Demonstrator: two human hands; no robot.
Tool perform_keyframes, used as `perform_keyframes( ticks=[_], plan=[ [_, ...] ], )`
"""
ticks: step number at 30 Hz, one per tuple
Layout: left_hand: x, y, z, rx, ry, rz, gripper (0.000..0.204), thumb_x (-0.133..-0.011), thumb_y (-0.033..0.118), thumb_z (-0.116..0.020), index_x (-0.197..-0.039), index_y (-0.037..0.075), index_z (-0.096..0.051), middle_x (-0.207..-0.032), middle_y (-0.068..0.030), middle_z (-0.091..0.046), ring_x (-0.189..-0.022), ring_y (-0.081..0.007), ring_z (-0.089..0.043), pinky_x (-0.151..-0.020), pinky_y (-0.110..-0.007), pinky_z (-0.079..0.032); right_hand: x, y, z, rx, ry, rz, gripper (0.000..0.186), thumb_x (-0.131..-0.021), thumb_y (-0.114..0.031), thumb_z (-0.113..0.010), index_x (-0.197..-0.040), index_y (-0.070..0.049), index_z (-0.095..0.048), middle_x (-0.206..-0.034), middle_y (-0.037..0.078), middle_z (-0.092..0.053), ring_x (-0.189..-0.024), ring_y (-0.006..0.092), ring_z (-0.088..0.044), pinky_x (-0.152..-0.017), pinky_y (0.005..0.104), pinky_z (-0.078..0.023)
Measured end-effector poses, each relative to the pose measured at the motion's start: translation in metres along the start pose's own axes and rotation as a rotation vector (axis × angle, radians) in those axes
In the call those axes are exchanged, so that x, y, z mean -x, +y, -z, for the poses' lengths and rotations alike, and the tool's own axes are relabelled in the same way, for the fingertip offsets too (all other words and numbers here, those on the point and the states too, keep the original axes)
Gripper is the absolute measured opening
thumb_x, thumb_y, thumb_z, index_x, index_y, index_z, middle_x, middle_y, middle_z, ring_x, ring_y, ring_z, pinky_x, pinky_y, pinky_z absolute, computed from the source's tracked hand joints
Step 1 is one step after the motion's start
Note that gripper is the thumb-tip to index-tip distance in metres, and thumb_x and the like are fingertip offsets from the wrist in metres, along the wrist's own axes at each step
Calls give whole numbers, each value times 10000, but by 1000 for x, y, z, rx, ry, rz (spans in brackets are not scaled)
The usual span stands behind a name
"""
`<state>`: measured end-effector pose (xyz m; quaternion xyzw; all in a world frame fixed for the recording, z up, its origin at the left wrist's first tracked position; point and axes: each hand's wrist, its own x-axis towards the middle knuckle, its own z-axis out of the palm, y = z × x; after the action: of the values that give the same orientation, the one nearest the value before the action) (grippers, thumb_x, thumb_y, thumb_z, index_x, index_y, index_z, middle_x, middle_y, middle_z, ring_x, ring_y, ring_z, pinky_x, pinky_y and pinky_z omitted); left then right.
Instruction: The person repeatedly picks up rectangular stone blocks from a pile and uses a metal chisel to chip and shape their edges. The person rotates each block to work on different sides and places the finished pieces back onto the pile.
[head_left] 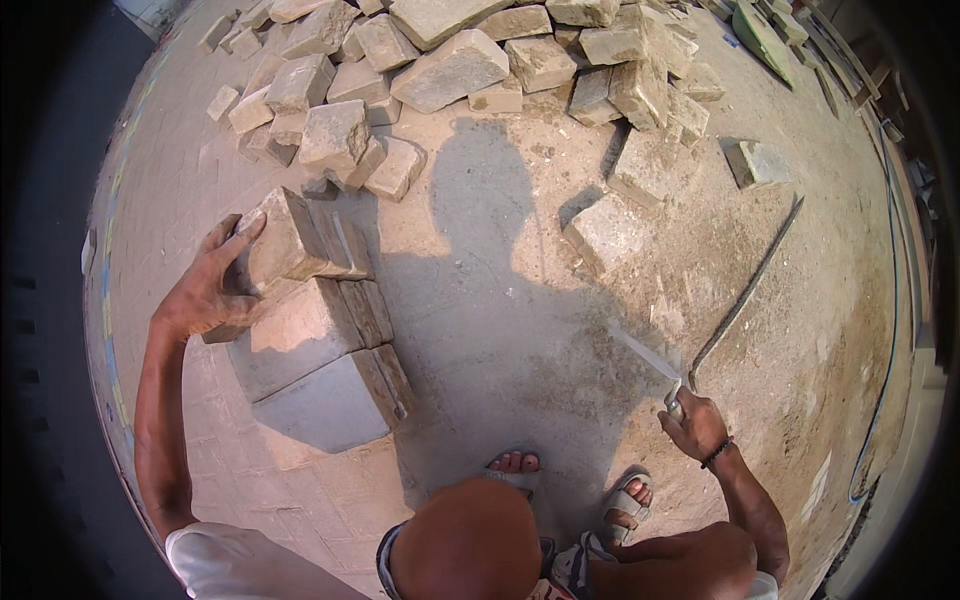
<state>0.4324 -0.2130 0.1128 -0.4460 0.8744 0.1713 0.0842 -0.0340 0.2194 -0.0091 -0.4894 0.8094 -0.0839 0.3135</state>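
Observation:
My left hand (205, 290) grips the outer end of a tan paving block (285, 240), fingers over its upper side and thumb lower down. That block lies at the far end of a neat row of blocks, beside a dusty block (300, 335) and a grey block (325, 405). Low on the right, my right hand (698, 425) is closed round the handle of a trowel (648, 355). Its narrow-looking metal blade points up and to the left, apart from any block.
A heap of loose blocks (450, 75) spreads across the far side. Single blocks (605, 235) lie right of centre. A dark metal bar (750, 285) rests on the dusty ground, and a blue hose (888, 300) runs along the right edge. My sandalled feet (515, 468) are close by.

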Motion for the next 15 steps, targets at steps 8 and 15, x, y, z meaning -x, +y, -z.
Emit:
perform_keyframes(
  ticks=[8,15],
  plan=[
    [-170,197,-31,-52,-101,-694,987,-779,490,-784,-1544,123,-280,-1522,-291,-305,-1411,-472,-313,-1167,-504,-316,20,-10,167,354,16,-161,274,-824,-205,-683,-945,-5,-540,-805,235,-637,-800,445,-636,-712,505,-490],
    [-317,392,-165,526,124,-44,1203,-745,423,-844,-1564,68,-39,-1518,-394,-194,-1364,-554,-327,-1114,-518,-376,8,88,209,349,254,-275,259,-824,-175,-673,-896,7,-503,-689,235,-580,-682,436,-599,-633,490,-463]
  ],
)
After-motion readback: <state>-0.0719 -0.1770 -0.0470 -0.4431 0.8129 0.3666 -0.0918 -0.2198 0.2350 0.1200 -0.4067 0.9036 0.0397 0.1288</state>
